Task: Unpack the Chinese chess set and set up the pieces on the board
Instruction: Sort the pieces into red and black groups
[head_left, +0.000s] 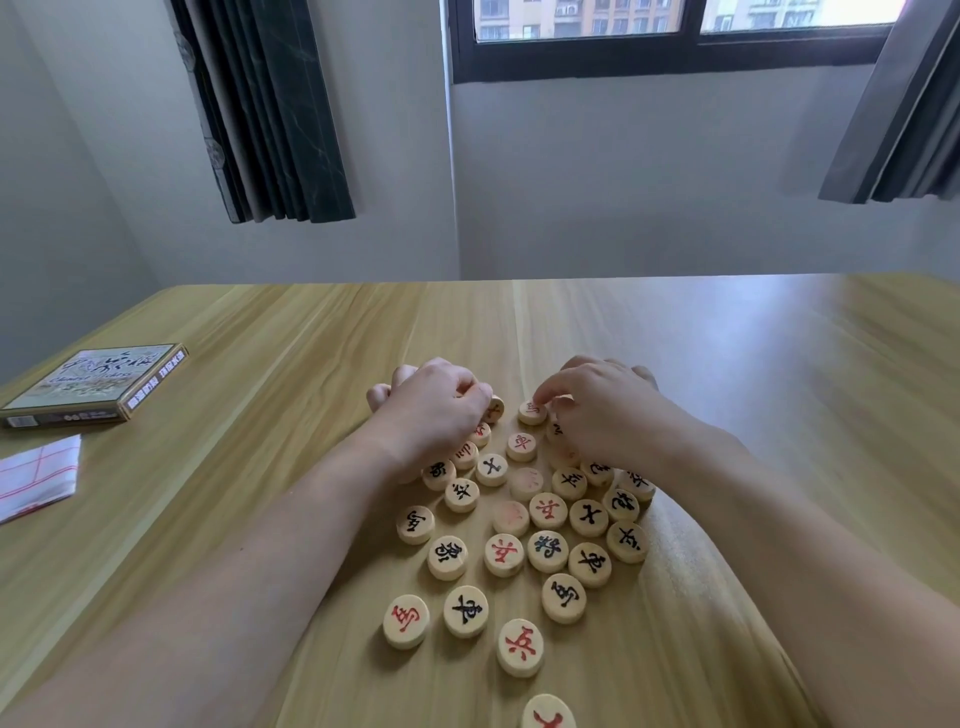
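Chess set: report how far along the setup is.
Done: the wooden pieces are out of the box, loose on the table. In hand: the left hand and right hand work at the pile's far edge. Left: the folded board is unopened; no piece is placed.

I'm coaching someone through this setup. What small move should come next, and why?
Probably reach for the folded paper board and open it flat. The pieces lie loose on the table with both hands among them, and the board is still folded beside the box, so nothing can be placed yet.
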